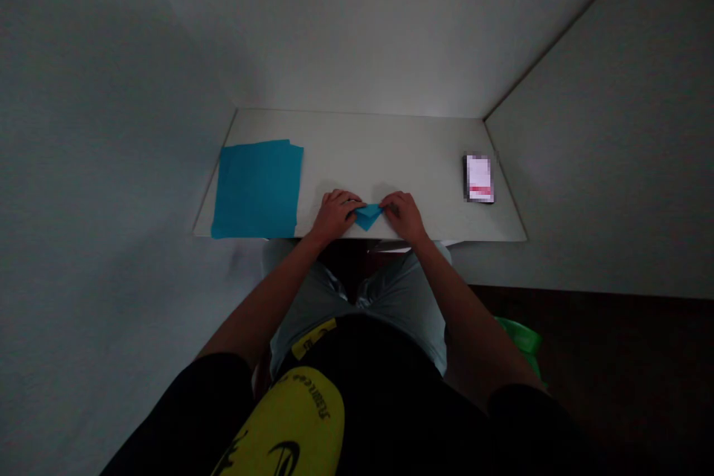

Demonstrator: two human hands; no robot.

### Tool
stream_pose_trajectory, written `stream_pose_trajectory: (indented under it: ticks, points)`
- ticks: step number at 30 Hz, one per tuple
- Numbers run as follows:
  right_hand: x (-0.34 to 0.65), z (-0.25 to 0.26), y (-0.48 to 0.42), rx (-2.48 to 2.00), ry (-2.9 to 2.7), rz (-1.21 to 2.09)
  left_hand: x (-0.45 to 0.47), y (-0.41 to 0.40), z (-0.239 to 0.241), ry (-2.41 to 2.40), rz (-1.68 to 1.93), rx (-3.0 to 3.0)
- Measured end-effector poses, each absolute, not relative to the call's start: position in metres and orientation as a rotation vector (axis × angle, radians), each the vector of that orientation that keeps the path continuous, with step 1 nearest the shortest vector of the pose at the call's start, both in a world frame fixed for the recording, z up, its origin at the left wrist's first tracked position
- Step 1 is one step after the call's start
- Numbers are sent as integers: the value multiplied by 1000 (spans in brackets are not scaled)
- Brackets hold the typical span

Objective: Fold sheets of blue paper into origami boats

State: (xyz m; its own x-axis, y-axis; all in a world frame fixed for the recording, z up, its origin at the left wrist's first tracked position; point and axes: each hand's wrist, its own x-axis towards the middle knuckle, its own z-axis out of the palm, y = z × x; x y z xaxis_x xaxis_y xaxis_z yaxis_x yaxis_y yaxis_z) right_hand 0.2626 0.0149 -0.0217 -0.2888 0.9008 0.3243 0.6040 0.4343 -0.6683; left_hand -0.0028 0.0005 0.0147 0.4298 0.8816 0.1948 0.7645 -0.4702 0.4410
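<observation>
I'm pinching a small folded blue paper (368, 216) at the near edge of the worktop (384, 152).
My left hand (333, 213) and right hand (405, 214) are gripping its opposite sides, fingers curled; aligning the edges before pressing flat should be giving a crisp crease.

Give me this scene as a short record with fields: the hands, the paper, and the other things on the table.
left hand: fingertips on left end of the folded blue paper
right hand: fingertips on its right end
folded blue paper: small, on the white table near its front edge
blue sheets: stacked, table's left side
phone: table's right side
</observation>
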Motion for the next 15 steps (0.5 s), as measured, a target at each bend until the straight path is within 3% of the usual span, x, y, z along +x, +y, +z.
stream_pose_trajectory:
  ticks: [8,15]
  points:
    - [258,-9,5,-1354,-2096,405,-12,-43,12,1240,353,2716]
    - [241,-4,-35,-1262,-2498,301,-13,-43,8,1242,314,2719]
